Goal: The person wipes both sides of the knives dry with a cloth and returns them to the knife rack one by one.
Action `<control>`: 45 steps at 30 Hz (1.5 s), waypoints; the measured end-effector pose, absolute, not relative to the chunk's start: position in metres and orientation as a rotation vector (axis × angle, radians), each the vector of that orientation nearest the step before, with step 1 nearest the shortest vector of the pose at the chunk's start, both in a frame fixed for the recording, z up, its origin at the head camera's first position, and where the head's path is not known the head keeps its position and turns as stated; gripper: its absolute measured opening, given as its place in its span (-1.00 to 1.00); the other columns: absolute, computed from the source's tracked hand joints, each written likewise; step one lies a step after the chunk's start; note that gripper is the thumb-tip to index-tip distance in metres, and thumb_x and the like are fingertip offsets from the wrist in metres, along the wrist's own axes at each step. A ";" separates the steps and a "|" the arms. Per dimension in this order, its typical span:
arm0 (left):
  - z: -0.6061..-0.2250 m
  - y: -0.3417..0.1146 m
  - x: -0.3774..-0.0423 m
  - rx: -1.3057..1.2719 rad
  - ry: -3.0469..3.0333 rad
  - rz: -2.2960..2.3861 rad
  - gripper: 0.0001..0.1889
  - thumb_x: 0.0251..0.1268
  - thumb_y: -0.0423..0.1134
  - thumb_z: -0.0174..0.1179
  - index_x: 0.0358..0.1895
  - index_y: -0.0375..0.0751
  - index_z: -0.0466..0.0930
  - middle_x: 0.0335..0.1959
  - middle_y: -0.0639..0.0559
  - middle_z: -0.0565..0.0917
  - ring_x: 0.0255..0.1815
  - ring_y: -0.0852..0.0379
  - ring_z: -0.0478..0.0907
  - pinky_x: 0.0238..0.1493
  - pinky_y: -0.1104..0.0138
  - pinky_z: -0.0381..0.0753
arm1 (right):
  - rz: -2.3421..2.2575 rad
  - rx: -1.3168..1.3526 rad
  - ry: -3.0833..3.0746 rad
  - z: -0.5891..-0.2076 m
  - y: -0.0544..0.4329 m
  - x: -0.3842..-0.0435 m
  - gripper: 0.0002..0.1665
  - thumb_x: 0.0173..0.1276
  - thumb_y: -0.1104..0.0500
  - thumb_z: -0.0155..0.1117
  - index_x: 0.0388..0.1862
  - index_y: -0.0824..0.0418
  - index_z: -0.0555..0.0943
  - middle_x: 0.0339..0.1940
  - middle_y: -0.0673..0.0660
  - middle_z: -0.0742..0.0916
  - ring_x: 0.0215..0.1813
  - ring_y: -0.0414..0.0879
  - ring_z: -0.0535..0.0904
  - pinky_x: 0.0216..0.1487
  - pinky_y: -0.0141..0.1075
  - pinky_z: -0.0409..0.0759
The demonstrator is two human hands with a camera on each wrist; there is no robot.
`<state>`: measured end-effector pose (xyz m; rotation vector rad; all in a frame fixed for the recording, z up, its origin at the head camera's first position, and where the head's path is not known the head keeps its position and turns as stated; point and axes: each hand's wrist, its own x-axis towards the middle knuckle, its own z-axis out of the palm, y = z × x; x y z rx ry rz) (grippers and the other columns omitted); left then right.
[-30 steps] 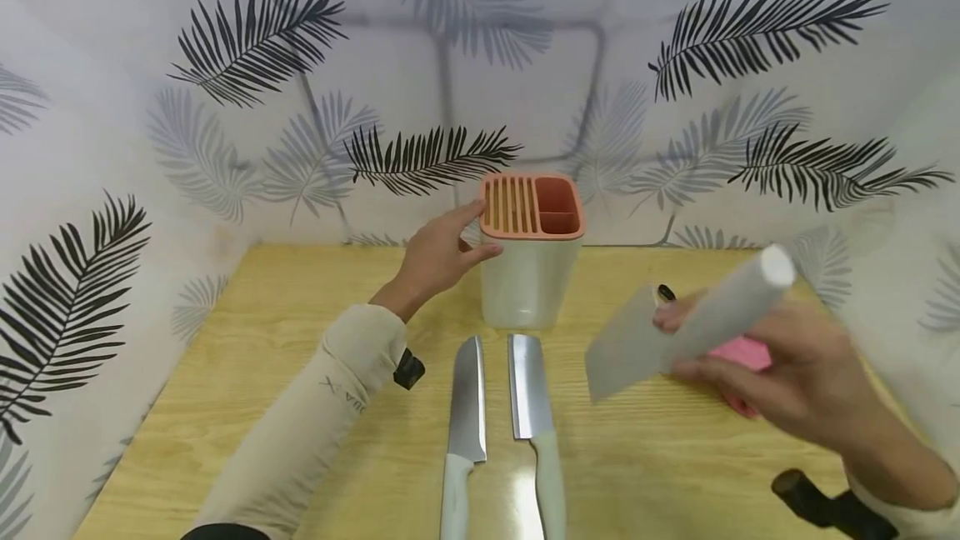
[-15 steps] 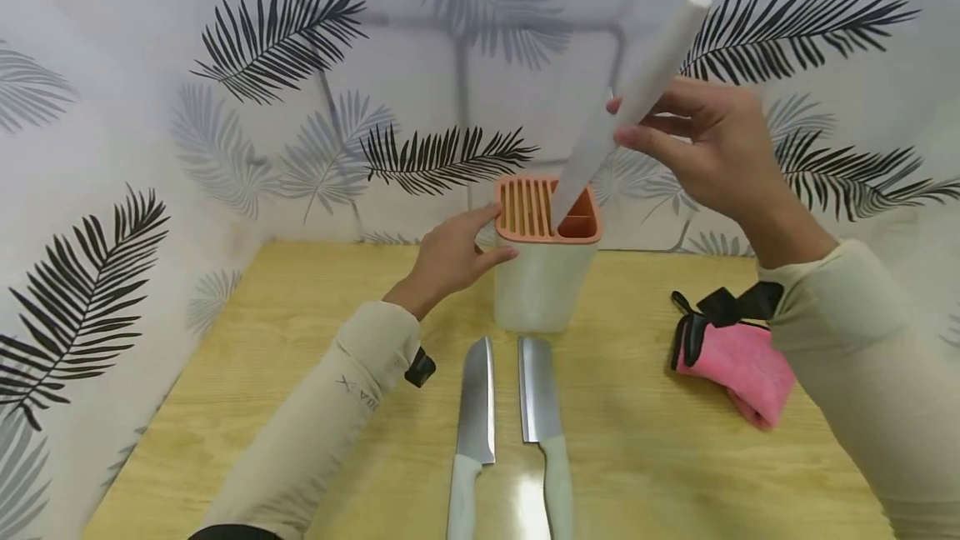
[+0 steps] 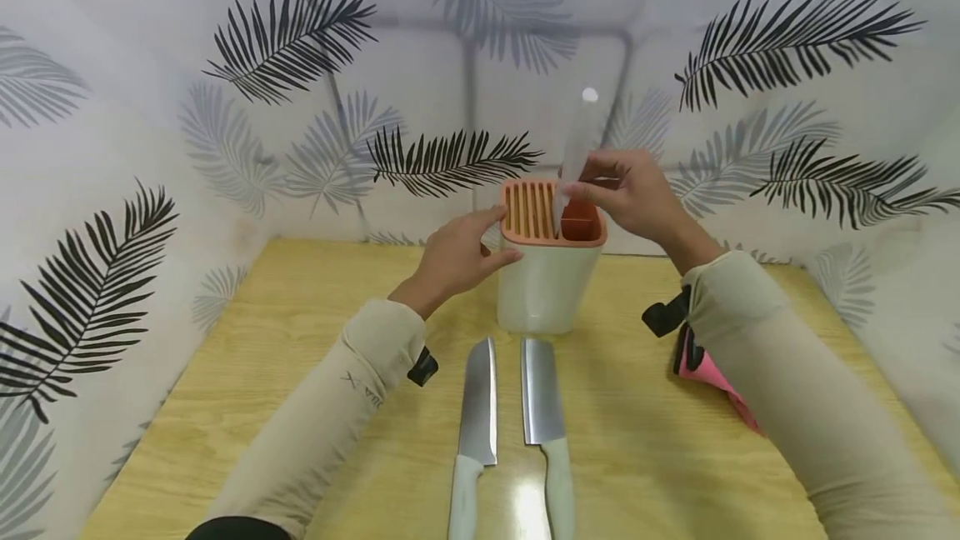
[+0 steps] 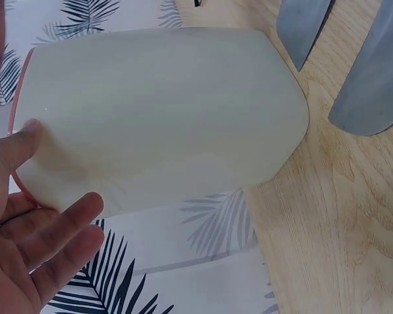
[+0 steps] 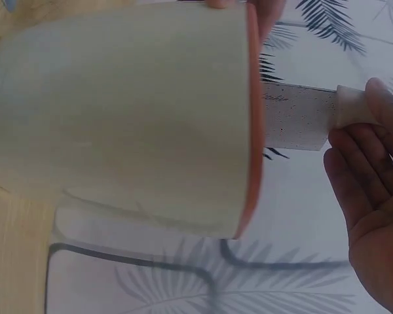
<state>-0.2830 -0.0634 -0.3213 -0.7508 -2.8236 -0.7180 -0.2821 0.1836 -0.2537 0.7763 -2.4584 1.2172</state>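
In the head view, my left hand (image 3: 459, 255) grips the left side of a cream knife block (image 3: 546, 290) with an orange slotted top. Its thumb lies on the front wall and its forefinger at the rim; the left wrist view shows the other fingers by the corner. My right hand (image 3: 632, 194) pinches a white-handled kitchen knife (image 3: 577, 140) upright over the block. The blade (image 5: 298, 116) is partly down in the top, between the slats and the divided compartment; its lower part is hidden inside.
Two white-handled knives lie side by side before the block: a pointed one (image 3: 477, 402) and a cleaver-shaped one (image 3: 542, 394). A pink cloth item (image 3: 708, 372) with black trim is partly hidden by my right sleeve. Leaf-patterned sheeting (image 3: 300, 148) rises behind the wooden table (image 3: 637, 457).
My right hand has carried the knife from the right side up and over to the block, then lowered its blade into the top. My left hand has kept its grip on the block.
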 end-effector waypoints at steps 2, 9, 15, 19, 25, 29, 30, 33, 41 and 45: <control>-0.325 -0.062 -0.282 -0.758 -2.823 -0.723 -0.25 0.34 0.16 0.23 0.52 -0.01 0.25 0.39 0.01 0.53 -0.24 0.13 0.73 -0.15 0.18 0.70 | 1.228 0.761 -2.497 -0.267 0.183 -0.286 -0.84 0.37 0.22 0.35 -0.28 0.34 0.71 -0.25 0.28 0.78 -0.21 -0.29 0.71 0.07 -0.40 0.69; -0.328 -0.057 -0.282 -0.788 -2.798 -0.626 -0.24 0.37 0.21 0.17 0.53 -0.02 0.22 0.27 -0.02 0.62 -0.36 0.14 0.68 -0.30 0.21 0.67 | 1.240 0.755 -2.521 -0.286 0.188 -0.291 -0.81 0.37 0.23 0.35 -0.13 0.34 0.73 -0.16 0.28 0.80 -0.19 -0.43 0.70 -0.07 -0.55 0.65; -0.328 -0.057 -0.283 -0.782 -2.776 -0.564 -0.26 0.35 0.24 0.16 0.51 0.02 0.27 0.22 -0.02 0.66 -0.16 0.07 0.73 -0.26 0.15 0.71 | 1.276 0.775 -2.532 -0.296 0.189 -0.293 -0.84 0.38 0.23 0.34 -0.23 0.35 0.71 -0.26 0.30 0.80 -0.28 -0.39 0.72 -0.18 -0.53 0.65; -0.328 -0.057 -0.284 -0.785 -2.760 -0.512 -0.27 0.34 0.27 0.15 0.49 0.05 0.30 0.37 0.02 0.55 0.20 -0.02 0.65 -0.10 0.08 0.73 | 1.339 0.747 -2.546 -0.301 0.190 -0.293 -0.80 0.40 0.21 0.32 -0.13 0.35 0.69 -0.22 0.33 0.79 -0.30 -0.35 0.73 -0.20 -0.46 0.70; -0.334 -0.060 -0.284 -0.804 -2.739 -0.527 -0.28 0.33 0.27 0.16 0.48 0.06 0.31 0.46 0.06 0.44 0.36 -0.04 0.53 0.04 0.03 0.70 | 1.186 0.569 -2.579 -0.300 0.190 -0.281 -0.67 0.42 0.13 0.31 0.07 0.28 0.64 -0.07 0.29 0.75 -0.05 0.01 0.72 0.06 -0.09 0.70; -0.336 -0.063 -0.285 -0.820 -2.744 -0.548 -0.28 0.34 0.26 0.16 0.48 0.04 0.31 0.52 0.05 0.35 0.37 -0.06 0.52 -0.13 0.06 0.73 | 0.982 0.633 -2.411 -0.292 0.187 -0.251 -0.60 0.35 0.23 0.37 0.15 0.30 0.61 -0.05 0.27 0.73 -0.04 0.07 0.65 0.00 -0.23 0.67; -0.335 -0.064 -0.286 -0.826 -2.742 -0.534 -0.28 0.34 0.27 0.16 0.48 0.03 0.32 0.52 0.04 0.35 0.33 -0.05 0.55 -0.22 0.10 0.73 | 0.919 0.708 -2.359 -0.292 0.187 -0.242 -0.61 0.32 0.27 0.39 0.12 0.30 0.63 -0.07 0.25 0.74 -0.08 0.04 0.65 -0.06 -0.31 0.65; -0.331 -0.065 -0.288 -0.837 -2.718 -0.484 -0.29 0.33 0.28 0.16 0.44 0.01 0.36 0.43 0.00 0.49 0.02 -0.01 0.71 -0.49 0.19 0.64 | 0.717 1.007 -2.251 -0.296 0.183 -0.212 -0.66 0.17 0.36 0.47 -0.04 0.27 0.69 -0.15 0.14 0.76 -0.15 -0.05 0.66 -0.14 -0.41 0.63; -0.318 -0.065 -0.289 -0.812 -2.765 -0.436 -0.27 0.29 0.33 0.16 0.42 0.02 0.37 0.10 -0.02 0.72 -0.46 0.12 0.56 -0.62 0.33 0.40 | 0.133 1.515 -2.280 -0.382 0.177 -0.147 -0.58 0.01 0.35 0.50 -0.12 0.04 0.71 -0.11 0.00 0.74 -0.13 -0.16 0.71 -0.20 -0.29 0.72; -0.319 -0.063 -0.288 -0.804 -2.770 -0.446 -0.26 0.31 0.33 0.15 0.43 0.00 0.35 0.23 -0.02 0.66 -0.28 0.04 0.67 -0.60 0.32 0.43 | -0.042 1.553 -2.333 -0.421 0.179 -0.128 -0.46 0.10 0.28 0.48 0.10 -0.03 0.66 0.11 0.01 0.71 0.04 -0.14 0.69 -0.13 -0.30 0.72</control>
